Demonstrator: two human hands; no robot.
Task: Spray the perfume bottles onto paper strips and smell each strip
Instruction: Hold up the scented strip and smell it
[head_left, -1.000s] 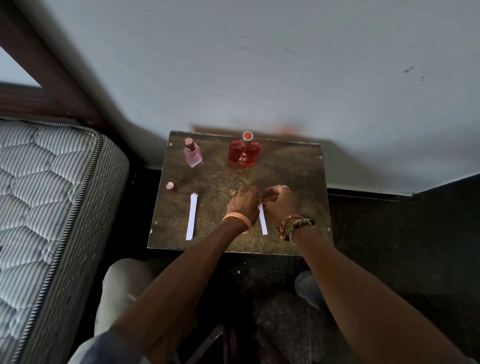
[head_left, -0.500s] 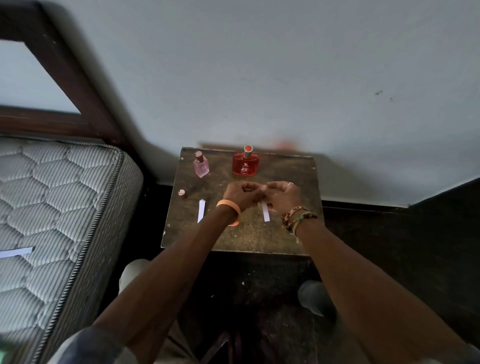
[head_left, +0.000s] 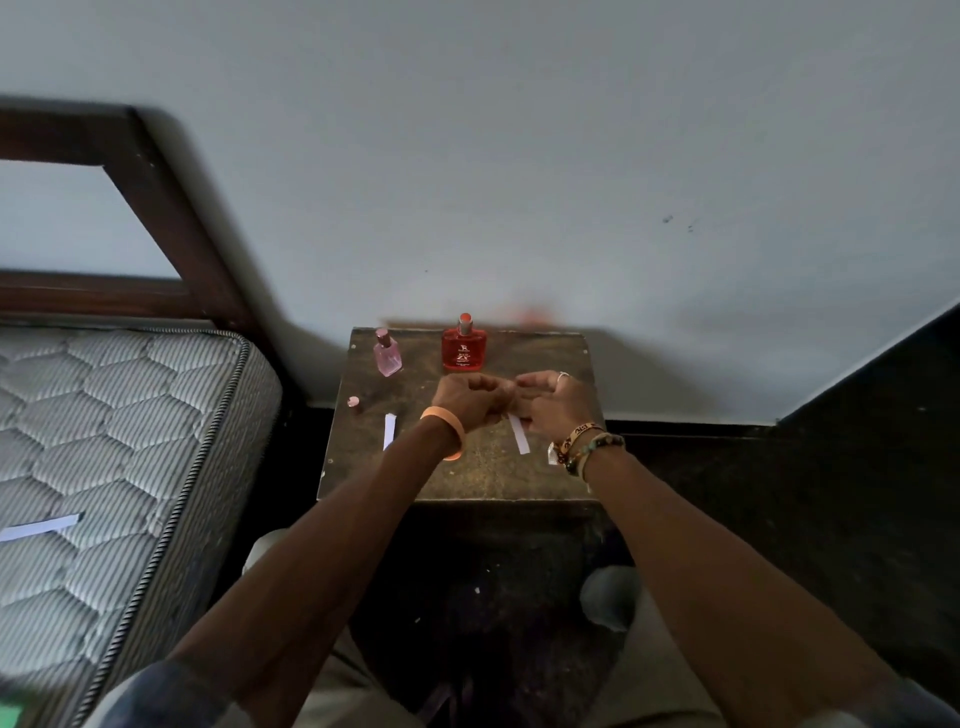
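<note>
A mattress (head_left: 104, 441) fills the left, its near end cut off, with a bed strip (head_left: 39, 527) lying on it; beside it stands the table (head_left: 467, 478), its right edge partly hidden by the right wrist, where a pale scrap (head_left: 551, 456) shows that I cannot make out. Over the table the left hand (head_left: 467, 400) and right hand (head_left: 556, 400) meet with fingers curled, covering the top of the middle strip (head_left: 518, 434), so I cannot tell whether either pinches it. Behind them the red bottle (head_left: 465, 351) and pink bottle (head_left: 387, 355) stand upright near the back edge; the left strip (head_left: 389, 431) lies flat, a small cap (head_left: 354, 402) near it.
</note>
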